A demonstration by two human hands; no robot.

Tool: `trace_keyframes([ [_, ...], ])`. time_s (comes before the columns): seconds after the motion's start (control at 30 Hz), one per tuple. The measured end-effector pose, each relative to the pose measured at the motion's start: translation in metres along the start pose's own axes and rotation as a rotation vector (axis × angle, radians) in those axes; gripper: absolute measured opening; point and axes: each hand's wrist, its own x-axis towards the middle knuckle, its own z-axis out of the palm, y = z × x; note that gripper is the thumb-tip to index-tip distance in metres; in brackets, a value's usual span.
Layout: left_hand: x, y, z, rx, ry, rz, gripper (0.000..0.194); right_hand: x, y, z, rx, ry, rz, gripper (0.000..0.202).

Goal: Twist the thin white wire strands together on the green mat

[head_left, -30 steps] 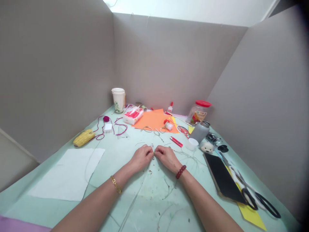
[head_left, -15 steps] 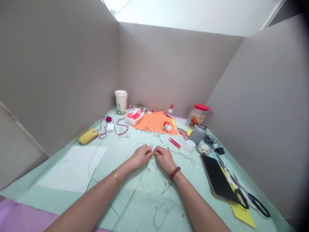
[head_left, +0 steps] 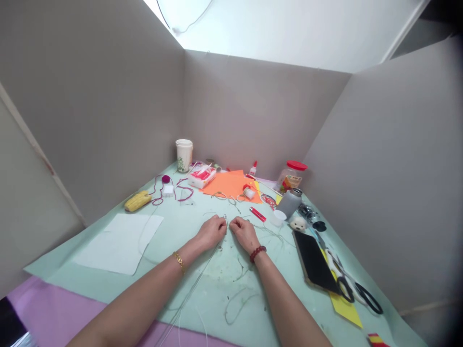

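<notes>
My left hand (head_left: 212, 230) and my right hand (head_left: 243, 232) rest on the pale green table sheet (head_left: 217, 279), fingertips almost touching at a small point between them. Both pinch a thin pale string (head_left: 197, 284) that trails back toward me under my left forearm. What sits at the pinch itself is too small to make out. A gold bracelet is on my left wrist and a red bead bracelet on my right. Loose thread scraps (head_left: 237, 301) lie between my arms.
A white sheet (head_left: 119, 242) lies at left and orange paper (head_left: 229, 184) at the back. Also there: a cup (head_left: 183, 155), tissue pack (head_left: 201, 176), red-lidded jar (head_left: 290, 177), grey bottle (head_left: 288, 202), dark tablet (head_left: 313, 261), scissors (head_left: 352, 286), corn-shaped toy (head_left: 137, 200). Grey partition walls enclose three sides.
The camera has tilted up and pulled back, so the table looks smaller and lower. My hands stay pinched together at the same spot on the sheet.
</notes>
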Motion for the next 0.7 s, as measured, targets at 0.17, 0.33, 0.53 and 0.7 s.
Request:
trace_keyframes([
  [0.17,0.001,0.002,-0.003,0.004,-0.012,-0.067,0.019,-0.013,-0.009,-0.001,0.077,0.235,0.020,0.023],
  [0.33,0.003,0.004,-0.004,-0.022,-0.038,-0.142,0.018,-0.033,-0.027,0.002,0.355,0.078,0.417,0.016],
  [0.53,0.004,0.006,-0.005,-0.213,-0.109,-0.285,0.019,-0.030,-0.037,0.005,0.670,-0.081,0.622,0.006],
  [0.7,-0.004,0.011,-0.008,-0.328,-0.193,-0.374,0.020,-0.021,-0.037,0.008,0.718,-0.206,0.648,0.016],
])
